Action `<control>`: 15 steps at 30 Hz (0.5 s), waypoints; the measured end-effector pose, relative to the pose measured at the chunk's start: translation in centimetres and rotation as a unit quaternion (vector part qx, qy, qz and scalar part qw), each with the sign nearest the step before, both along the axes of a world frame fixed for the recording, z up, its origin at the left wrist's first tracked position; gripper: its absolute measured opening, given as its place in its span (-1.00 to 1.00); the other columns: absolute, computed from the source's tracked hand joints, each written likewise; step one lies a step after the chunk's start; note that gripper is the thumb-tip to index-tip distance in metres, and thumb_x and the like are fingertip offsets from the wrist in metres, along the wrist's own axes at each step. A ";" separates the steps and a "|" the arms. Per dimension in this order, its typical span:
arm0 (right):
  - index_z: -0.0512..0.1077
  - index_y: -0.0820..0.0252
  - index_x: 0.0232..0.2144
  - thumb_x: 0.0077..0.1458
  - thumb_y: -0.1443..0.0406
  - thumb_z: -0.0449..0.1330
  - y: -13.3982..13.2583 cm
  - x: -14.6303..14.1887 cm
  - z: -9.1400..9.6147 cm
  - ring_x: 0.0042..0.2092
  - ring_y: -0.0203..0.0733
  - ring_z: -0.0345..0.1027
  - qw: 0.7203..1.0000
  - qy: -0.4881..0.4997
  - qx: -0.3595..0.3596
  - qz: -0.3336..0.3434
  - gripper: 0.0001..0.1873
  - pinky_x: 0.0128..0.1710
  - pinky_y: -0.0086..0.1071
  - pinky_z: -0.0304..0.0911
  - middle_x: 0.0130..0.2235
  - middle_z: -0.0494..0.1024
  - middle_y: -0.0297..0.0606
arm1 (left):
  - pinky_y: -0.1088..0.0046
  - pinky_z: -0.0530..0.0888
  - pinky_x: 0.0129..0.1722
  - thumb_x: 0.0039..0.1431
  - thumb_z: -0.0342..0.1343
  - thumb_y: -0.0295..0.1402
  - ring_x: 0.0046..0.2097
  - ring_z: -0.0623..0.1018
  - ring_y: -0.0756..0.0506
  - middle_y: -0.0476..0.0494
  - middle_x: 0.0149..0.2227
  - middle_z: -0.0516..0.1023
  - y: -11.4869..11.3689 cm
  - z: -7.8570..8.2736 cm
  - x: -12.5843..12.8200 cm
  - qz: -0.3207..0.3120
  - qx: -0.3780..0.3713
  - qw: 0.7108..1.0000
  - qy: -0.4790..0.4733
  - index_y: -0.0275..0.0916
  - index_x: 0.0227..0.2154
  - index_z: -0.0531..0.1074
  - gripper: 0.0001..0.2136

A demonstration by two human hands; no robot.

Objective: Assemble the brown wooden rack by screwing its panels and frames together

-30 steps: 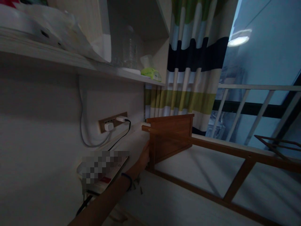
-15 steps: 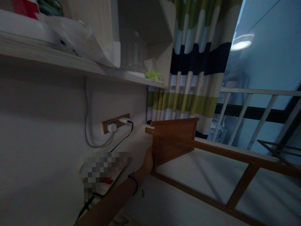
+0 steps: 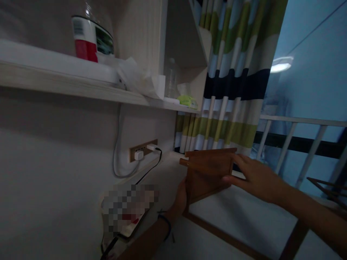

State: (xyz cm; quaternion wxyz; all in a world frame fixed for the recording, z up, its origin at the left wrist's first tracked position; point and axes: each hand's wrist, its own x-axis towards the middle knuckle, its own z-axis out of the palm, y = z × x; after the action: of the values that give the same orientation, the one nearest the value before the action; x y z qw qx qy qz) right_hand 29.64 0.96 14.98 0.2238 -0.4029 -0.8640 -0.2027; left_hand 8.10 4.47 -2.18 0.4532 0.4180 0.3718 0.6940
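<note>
Gripping at the side edges was judged best for the wooden frame point(image 3: 210, 177), seemingly stiff and light, below the right end of the shelf point(image 3: 81, 86); one edge was cupped by the left hand point(image 3: 179, 201), the other pinched by the right hand point(image 3: 255, 177); on the shelf, a clear bottle point(image 3: 170, 80), seemingly empty, and a tissue packet point(image 3: 188, 101) were seen.
</note>
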 end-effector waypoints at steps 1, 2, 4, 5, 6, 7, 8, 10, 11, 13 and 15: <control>0.17 0.19 0.02 -0.03 -0.19 -0.18 0.3 -2.0 0.4 -0.11 -0.01 0.29 0.999 -0.010 -0.031 0.026 -0.25 -0.15 -0.15 0.24 -0.06 0.36 -0.09 | 0.23 0.29 0.01 -0.05 -0.08 -0.03 -0.01 0.38 -0.24 -0.16 -0.09 0.46 0.1 -0.1 0.0 0.003 0.007 1.000 -0.001 -0.28 -0.23 0.39 -0.54; 0.13 0.21 0.04 -0.04 -0.20 -0.19 0.7 -3.9 0.7 -0.08 0.02 0.26 0.997 -0.010 -0.054 0.046 -0.22 -0.12 -0.12 0.21 -0.04 0.34 -0.07 | 0.22 0.29 0.00 -0.06 -0.07 -0.02 -0.02 0.38 -0.24 -0.17 -0.09 0.46 0.2 -0.2 0.0 0.004 0.014 1.000 -0.002 -0.28 -0.23 0.40 -0.54; 0.09 0.26 0.07 -0.03 -0.20 -0.22 1.4 -6.8 1.1 -0.04 0.03 0.22 0.994 0.004 -0.083 0.070 -0.18 -0.08 -0.11 0.16 -0.01 0.30 -0.03 | 0.22 0.31 -0.01 -0.07 -0.05 -0.02 -0.04 0.40 -0.24 -0.20 -0.12 0.47 0.4 -0.4 -0.1 0.001 0.025 1.000 -0.003 -0.29 -0.23 0.40 -0.54; 0.08 0.26 0.09 -0.03 -0.20 -0.24 1.7 -8.0 1.1 -0.02 0.03 0.20 0.992 0.005 -0.092 0.083 -0.17 -0.06 -0.11 0.13 -0.01 0.30 -0.02 | 0.22 0.31 -0.01 -0.06 -0.05 -0.03 -0.05 0.41 -0.24 -0.21 -0.12 0.48 0.4 -0.5 -0.2 -0.001 0.030 1.000 -0.005 -0.30 -0.23 0.41 -0.54; 0.07 0.26 0.10 -0.02 -0.20 -0.25 2.0 -9.0 1.1 0.00 0.04 0.17 0.991 0.006 -0.099 0.093 -0.17 -0.05 -0.10 0.11 0.00 0.28 -0.02 | 0.22 0.29 0.00 -0.05 -0.05 -0.03 -0.04 0.41 -0.23 -0.20 -0.13 0.48 0.4 -0.6 -0.2 -0.001 0.036 0.999 -0.007 -0.30 -0.24 0.41 -0.55; 0.07 0.23 0.10 -0.01 -0.19 -0.27 2.2 -9.8 1.0 0.01 0.05 0.14 0.990 0.005 -0.105 0.099 -0.19 -0.04 -0.08 0.09 0.02 0.26 -0.03 | 0.23 0.28 0.01 -0.05 -0.04 -0.04 -0.04 0.40 -0.22 -0.19 -0.13 0.48 0.4 -0.6 -0.3 0.001 0.042 0.999 -0.011 -0.30 -0.24 0.41 -0.56; 0.07 0.18 0.10 0.00 -0.18 -0.28 2.3 -10.4 0.8 0.03 0.06 0.10 0.988 0.002 -0.111 0.105 -0.21 -0.05 -0.07 0.08 0.04 0.24 -0.06 | 0.24 0.26 0.03 -0.05 -0.03 -0.06 -0.04 0.40 -0.21 -0.18 -0.13 0.48 0.4 -0.6 -0.3 0.003 0.047 0.999 -0.015 -0.30 -0.25 0.42 -0.57; 0.09 0.12 0.10 0.00 -0.18 -0.26 2.4 -11.2 0.4 0.05 0.07 0.05 0.985 0.000 -0.124 0.116 -0.25 -0.06 -0.07 0.08 0.06 0.22 -0.09 | 0.26 0.23 0.05 -0.05 -0.01 -0.09 -0.04 0.40 -0.20 -0.14 -0.14 0.49 0.3 -0.5 -0.3 0.007 0.056 0.998 -0.026 -0.29 -0.29 0.44 -0.62; 0.10 0.11 0.09 0.00 -0.18 -0.23 2.5 -11.4 0.2 0.04 0.06 0.05 0.983 0.001 -0.132 0.125 -0.26 -0.07 -0.09 0.08 0.05 0.23 -0.09 | 0.28 0.23 0.05 -0.05 0.01 -0.11 -0.05 0.41 -0.20 -0.13 -0.16 0.50 0.3 -0.5 -0.3 0.008 0.058 0.998 -0.031 -0.29 -0.31 0.45 -0.64; 0.15 0.16 0.04 -0.02 -0.18 -0.17 2.7 -11.5 -0.1 0.00 0.01 0.07 0.979 0.010 -0.142 0.142 -0.27 -0.07 -0.14 0.08 -0.02 0.28 -0.08 | 0.29 0.24 0.04 -0.06 0.03 -0.15 -0.07 0.42 -0.19 -0.12 -0.20 0.52 0.2 -0.3 -0.2 0.003 0.055 0.998 -0.044 -0.29 -0.35 0.47 -0.68; 0.24 0.22 -0.08 -0.01 -0.15 -0.13 2.9 -11.6 -0.3 -0.06 -0.05 0.12 0.976 0.026 -0.154 0.153 -0.34 -0.09 -0.20 0.09 -0.13 0.33 -0.07 | 0.28 0.26 0.02 -0.06 0.04 -0.17 -0.11 0.44 -0.19 -0.11 -0.24 0.54 0.0 -0.2 -0.1 -0.006 0.044 0.997 -0.060 -0.30 -0.36 0.48 -0.69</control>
State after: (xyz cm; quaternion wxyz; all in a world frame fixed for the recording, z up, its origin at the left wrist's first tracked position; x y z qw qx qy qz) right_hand 18.05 3.87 14.65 0.2101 -0.3005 -0.9302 -0.0196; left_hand 8.05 4.48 -2.39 0.4598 0.3976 0.3106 0.7307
